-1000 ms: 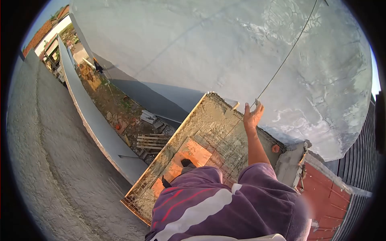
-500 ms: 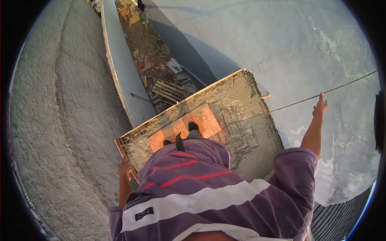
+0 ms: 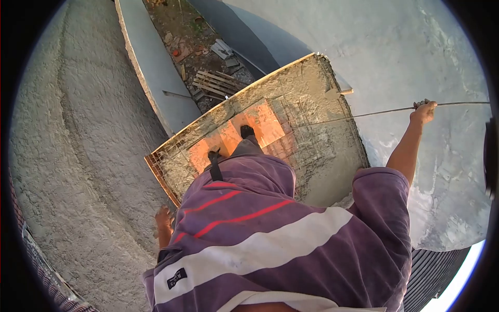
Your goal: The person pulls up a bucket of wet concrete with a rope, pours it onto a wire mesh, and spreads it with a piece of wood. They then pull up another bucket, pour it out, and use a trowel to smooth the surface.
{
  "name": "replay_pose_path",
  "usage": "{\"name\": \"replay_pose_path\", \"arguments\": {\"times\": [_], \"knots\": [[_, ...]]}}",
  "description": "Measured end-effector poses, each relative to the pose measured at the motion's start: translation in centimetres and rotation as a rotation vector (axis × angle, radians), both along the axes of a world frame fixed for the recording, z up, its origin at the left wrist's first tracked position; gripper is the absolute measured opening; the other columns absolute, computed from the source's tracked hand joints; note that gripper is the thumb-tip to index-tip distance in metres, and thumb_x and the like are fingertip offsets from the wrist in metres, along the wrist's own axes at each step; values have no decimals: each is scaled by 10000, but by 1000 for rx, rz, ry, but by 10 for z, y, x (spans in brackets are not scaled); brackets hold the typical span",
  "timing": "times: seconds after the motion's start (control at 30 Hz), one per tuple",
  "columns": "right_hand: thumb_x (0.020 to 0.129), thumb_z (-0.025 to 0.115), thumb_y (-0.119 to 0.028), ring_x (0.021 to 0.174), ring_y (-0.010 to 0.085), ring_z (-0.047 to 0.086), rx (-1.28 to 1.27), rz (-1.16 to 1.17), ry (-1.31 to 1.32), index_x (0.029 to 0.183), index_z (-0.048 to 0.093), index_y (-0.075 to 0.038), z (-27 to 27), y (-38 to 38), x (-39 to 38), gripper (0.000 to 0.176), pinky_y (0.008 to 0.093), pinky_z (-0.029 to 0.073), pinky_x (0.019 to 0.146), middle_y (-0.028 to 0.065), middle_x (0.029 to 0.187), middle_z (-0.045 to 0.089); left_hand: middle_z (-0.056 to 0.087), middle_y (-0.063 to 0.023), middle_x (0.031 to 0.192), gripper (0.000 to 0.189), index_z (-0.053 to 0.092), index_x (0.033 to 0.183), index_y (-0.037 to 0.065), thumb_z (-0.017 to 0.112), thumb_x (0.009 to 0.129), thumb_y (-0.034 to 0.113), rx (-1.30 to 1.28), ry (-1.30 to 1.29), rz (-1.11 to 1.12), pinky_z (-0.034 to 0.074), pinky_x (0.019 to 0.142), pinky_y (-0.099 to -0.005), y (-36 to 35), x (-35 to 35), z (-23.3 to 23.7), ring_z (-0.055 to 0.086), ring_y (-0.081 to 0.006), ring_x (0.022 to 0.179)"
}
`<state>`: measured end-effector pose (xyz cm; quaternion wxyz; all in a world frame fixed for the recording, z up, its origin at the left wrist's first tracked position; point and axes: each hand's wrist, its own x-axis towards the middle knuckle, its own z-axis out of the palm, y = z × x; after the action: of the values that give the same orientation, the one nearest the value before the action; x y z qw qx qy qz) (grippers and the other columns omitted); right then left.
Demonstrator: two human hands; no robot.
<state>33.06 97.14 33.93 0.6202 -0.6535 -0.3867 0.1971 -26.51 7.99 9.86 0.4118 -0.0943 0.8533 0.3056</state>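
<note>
My right hand [image 3: 424,111] is stretched out to the right and closed round a long thin rod [image 3: 358,115]. The rod runs from the bar grid on the concrete landing [image 3: 330,177] past my fist to the right edge of view, bowing slightly. Low on the left, my left hand [image 3: 164,217] hangs beside my shirt near the landing's wooden edge board [image 3: 162,176], fingers loosely apart and holding nothing. My feet in dark footwear [image 3: 246,131] stand on orange boards [image 3: 262,122] laid over the landing.
Rough grey concrete [image 3: 67,171] spreads along the left. Beyond the landing's edge is a drop to ground with a wooden pallet [image 3: 218,82] and rubble. A smooth grey wall [image 3: 416,57] curves round the right. A short wood piece [image 3: 346,91] juts from the landing.
My right hand, open beside the rod before, has closed round it. The rod now lies flatter toward the right. My left hand has dropped slightly, and the landing sits higher in view.
</note>
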Motion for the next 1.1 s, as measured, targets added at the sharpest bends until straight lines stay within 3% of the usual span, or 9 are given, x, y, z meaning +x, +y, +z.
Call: {"name": "replay_pose_path", "arguments": {"times": [0.03,0.13,0.27,0.43,0.53,0.63,0.8,0.97,1.1], "knots": [[1047,446,-404,533,134,419,45,26,-42,825,531,-18,4,-17,-15,453,332,469,536,23,641,475,652,-13,1082,286,663,1158,160,684,879,215,25,-23,91,500,800,-455,7,5,1,647,-199,913],[1047,450,-397,540,133,394,87,64,-83,786,492,-33,14,-63,-55,450,331,415,510,20,649,456,656,-25,1118,302,659,1205,161,656,908,215,107,-145,421,507,846,-458,11,23,-27,650,-205,959],[1043,447,-376,549,132,359,107,64,-87,747,424,-62,33,-114,-107,432,332,352,494,13,641,411,650,-84,1250,432,609,1351,113,642,938,233,242,-99,291,495,938,-443,-13,40,-99,638,-251,1101],[1076,473,-368,565,136,298,266,102,-29,725,381,-90,100,-153,-166,457,308,265,485,2,663,331,625,-132,1346,541,549,1437,68,656,933,235,40,-262,390,482,984,-428,76,47,-9,615,-281,1191],[1055,554,-422,571,146,289,331,232,122,717,398,-80,156,-164,-198,505,313,239,487,11,682,344,670,-20,1064,352,640,1248,141,603,912,239,55,-125,418,484,838,-416,70,47,-30,622,-196,977],[995,628,-487,579,152,272,334,449,248,714,412,-74,190,-174,-233,544,318,212,496,14,695,338,663,-25,1180,402,622,1319,144,607,933,259,127,-140,513,460,933,-428,70,47,-33,624,-220,1065],[954,654,-531,577,137,221,249,909,377,724,439,-86,187,-181,-287,545,303,177,504,-6,669,271,657,-75,1259,407,614,1338,131,600,944,233,146,-155,585,457,994,-441,78,74,-18,630,-256,1128],[962,632,-556,562,120,217,218,1154,432,747,462,-103,166,-202,-351,529,287,186,504,-23,637,273,677,-78,1161,365,644,1285,94,606,930,169,167,-134,759,511,920,-403,45,127,-30,653,-245,1044],[978,579,-599,561,120,225,176,1271,437,764,454,-119,135,-226,-398,540,284,199,510,-23,632,266,688,-88,1199,347,618,1276,64,582,968,220,136,-186,846,503,940,-415,15,169,-36,666,-255,1060]]}}
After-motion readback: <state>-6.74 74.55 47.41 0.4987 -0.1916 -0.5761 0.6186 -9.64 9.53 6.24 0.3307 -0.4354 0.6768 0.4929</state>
